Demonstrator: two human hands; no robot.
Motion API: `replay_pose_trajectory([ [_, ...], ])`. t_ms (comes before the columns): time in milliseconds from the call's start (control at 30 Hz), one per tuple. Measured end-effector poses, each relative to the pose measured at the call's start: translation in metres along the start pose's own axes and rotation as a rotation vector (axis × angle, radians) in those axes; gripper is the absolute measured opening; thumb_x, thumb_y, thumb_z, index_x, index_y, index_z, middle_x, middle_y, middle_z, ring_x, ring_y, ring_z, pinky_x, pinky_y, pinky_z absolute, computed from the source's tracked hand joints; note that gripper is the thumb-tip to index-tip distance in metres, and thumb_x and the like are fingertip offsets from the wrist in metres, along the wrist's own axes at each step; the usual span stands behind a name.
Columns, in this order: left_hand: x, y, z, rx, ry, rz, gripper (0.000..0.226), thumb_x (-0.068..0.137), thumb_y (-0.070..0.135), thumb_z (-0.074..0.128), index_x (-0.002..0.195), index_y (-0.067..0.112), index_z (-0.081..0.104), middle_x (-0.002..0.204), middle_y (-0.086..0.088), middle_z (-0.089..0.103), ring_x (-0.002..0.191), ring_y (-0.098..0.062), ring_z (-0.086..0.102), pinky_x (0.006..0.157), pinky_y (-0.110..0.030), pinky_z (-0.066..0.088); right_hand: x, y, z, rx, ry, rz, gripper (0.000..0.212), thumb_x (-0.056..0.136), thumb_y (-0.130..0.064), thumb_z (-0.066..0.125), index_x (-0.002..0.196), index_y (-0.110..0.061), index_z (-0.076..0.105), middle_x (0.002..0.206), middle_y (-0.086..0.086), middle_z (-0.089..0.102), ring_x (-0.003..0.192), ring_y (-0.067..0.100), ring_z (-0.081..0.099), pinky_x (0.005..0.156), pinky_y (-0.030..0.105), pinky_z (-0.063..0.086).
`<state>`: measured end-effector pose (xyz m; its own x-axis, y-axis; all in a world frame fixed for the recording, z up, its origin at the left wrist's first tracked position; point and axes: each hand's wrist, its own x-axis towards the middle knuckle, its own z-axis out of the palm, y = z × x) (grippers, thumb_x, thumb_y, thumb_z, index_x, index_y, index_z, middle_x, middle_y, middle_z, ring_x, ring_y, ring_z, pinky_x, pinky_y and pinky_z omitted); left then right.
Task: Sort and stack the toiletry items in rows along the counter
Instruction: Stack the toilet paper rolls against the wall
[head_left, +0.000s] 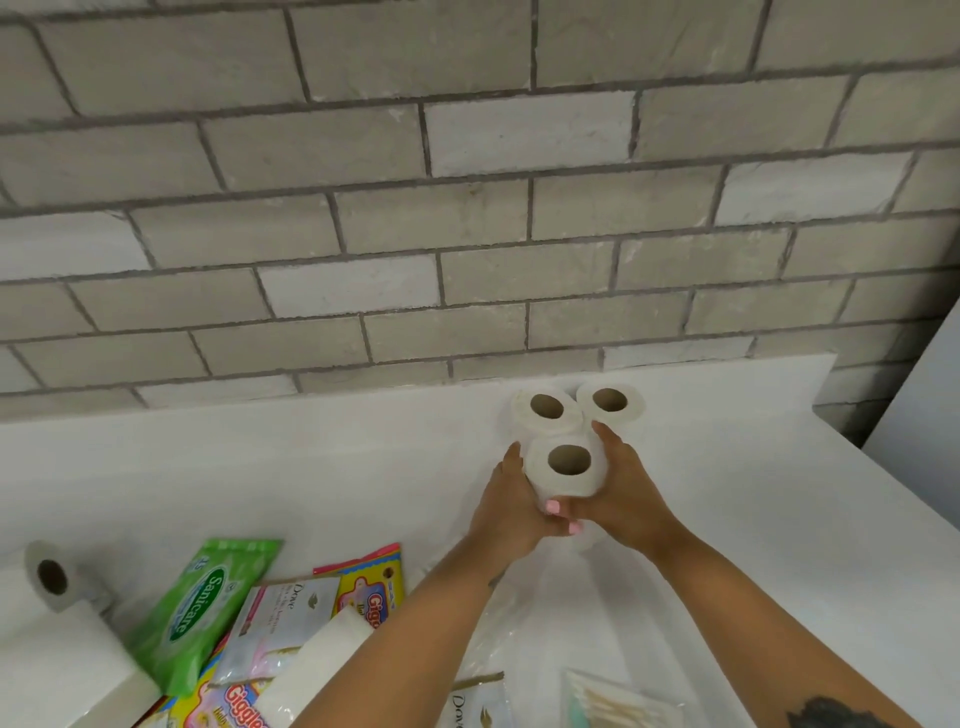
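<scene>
Toilet paper, a white upright roll with a brown cardboard core (566, 467), sits cupped between both hands, left hand (511, 512) and right hand (626, 499) wrapped round its sides, thumbs meeting in front. It's just in front of two matching white rolls (576, 408) standing by the grey brick wall (467, 208). I'd say nudge it snug against those two, keep it vertical, and squeeze lightly so it doesn't dent.
</scene>
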<state>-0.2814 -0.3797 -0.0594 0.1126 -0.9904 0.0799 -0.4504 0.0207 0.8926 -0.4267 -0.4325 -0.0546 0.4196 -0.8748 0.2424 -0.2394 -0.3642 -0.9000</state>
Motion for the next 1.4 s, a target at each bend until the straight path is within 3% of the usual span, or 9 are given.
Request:
replay_pose_trajectory([
  [133, -0.008, 0.014, -0.011, -0.003, -0.025, 0.046, 0.069, 0.065, 0.031, 0.084, 0.124, 0.026, 0.049, 0.119, 0.012, 0.063, 0.109, -0.006, 0.059, 0.094, -0.031, 0.051, -0.005, -0.022, -0.002, 0.017, -0.010, -0.026, 0.062, 0.068, -0.042, 0.079, 0.122, -0.029, 0.052, 0.117, -0.006, 0.064, 0.109, 0.013, 0.061, 0.092, 0.042, 0.051],
  [233, -0.023, 0.029, -0.023, 0.043, -0.051, 0.031, 0.056, 0.083, 0.037, 0.068, 0.132, 0.025, 0.043, 0.132, 0.019, 0.050, 0.116, -0.001, 0.050, 0.102, -0.026, 0.042, -0.009, -0.037, -0.001, -0.007, 0.023, -0.042, 0.050, 0.077, -0.040, 0.071, 0.122, -0.027, 0.053, 0.116, -0.009, 0.064, 0.108, 0.010, 0.061, 0.092, 0.040, 0.052],
  [367, -0.044, 0.036, -0.042, 0.123, 0.108, -0.037, 0.062, 0.092, 0.044, 0.051, 0.145, 0.018, 0.031, 0.146, 0.004, 0.038, 0.135, -0.014, 0.036, 0.107, -0.022, 0.029, -0.012, -0.056, 0.013, -0.129, 0.184, -0.047, 0.058, 0.082, -0.035, 0.069, 0.133, -0.020, 0.045, 0.131, -0.001, 0.053, 0.120, 0.019, 0.051, 0.096, 0.034, 0.044],
  [433, -0.057, 0.038, -0.054, 0.112, 0.185, -0.057, 0.058, 0.094, 0.041, 0.050, 0.144, 0.020, 0.032, 0.146, 0.003, 0.039, 0.134, -0.013, 0.037, 0.106, -0.022, 0.029, -0.013, -0.068, 0.025, -0.097, 0.234, -0.043, 0.058, 0.084, -0.026, 0.068, 0.136, -0.016, 0.042, 0.132, -0.001, 0.051, 0.119, 0.016, 0.048, 0.089, 0.027, 0.040],
  [533, -0.075, 0.035, -0.073, 0.070, 0.289, -0.056, 0.052, 0.093, 0.040, 0.052, 0.141, 0.025, 0.036, 0.143, 0.007, 0.042, 0.130, -0.010, 0.040, 0.104, -0.022, 0.034, -0.014, -0.081, 0.047, -0.039, 0.234, -0.055, 0.057, 0.083, -0.024, 0.069, 0.132, -0.020, 0.042, 0.126, -0.003, 0.055, 0.111, 0.011, 0.048, 0.091, 0.031, 0.043],
  [833, -0.137, 0.008, -0.145, 0.144, 0.498, -0.035, 0.051, 0.089, 0.027, 0.062, 0.136, 0.019, 0.043, 0.136, 0.003, 0.050, 0.124, -0.010, 0.046, 0.097, -0.014, 0.033, -0.030, -0.129, 0.127, 0.031, 0.095, -0.057, 0.057, 0.082, -0.023, 0.070, 0.132, -0.022, 0.041, 0.117, -0.007, 0.050, 0.105, 0.012, 0.049, 0.088, 0.030, 0.043],
  [1300, -0.216, -0.059, -0.307, 0.419, 0.525, -0.102, 0.058, 0.086, 0.024, 0.064, 0.138, 0.014, 0.041, 0.138, -0.001, 0.047, 0.129, -0.014, 0.043, 0.098, -0.010, 0.025, -0.048, -0.198, 0.278, 0.064, -0.046, -0.047, 0.059, 0.081, -0.024, 0.071, 0.131, -0.026, 0.040, 0.118, -0.007, 0.051, 0.105, 0.013, 0.051, 0.082, 0.026, 0.039],
  [1400, -0.225, -0.081, -0.345, 0.496, 0.500, -0.147, 0.060, 0.086, 0.023, 0.063, 0.140, 0.014, 0.039, 0.141, -0.004, 0.045, 0.130, -0.017, 0.042, 0.104, -0.018, 0.027, -0.049, -0.208, 0.304, 0.058, -0.049, -0.042, 0.058, 0.081, -0.024, 0.071, 0.130, -0.026, 0.041, 0.117, -0.007, 0.051, 0.105, 0.014, 0.052, 0.084, 0.028, 0.042],
])
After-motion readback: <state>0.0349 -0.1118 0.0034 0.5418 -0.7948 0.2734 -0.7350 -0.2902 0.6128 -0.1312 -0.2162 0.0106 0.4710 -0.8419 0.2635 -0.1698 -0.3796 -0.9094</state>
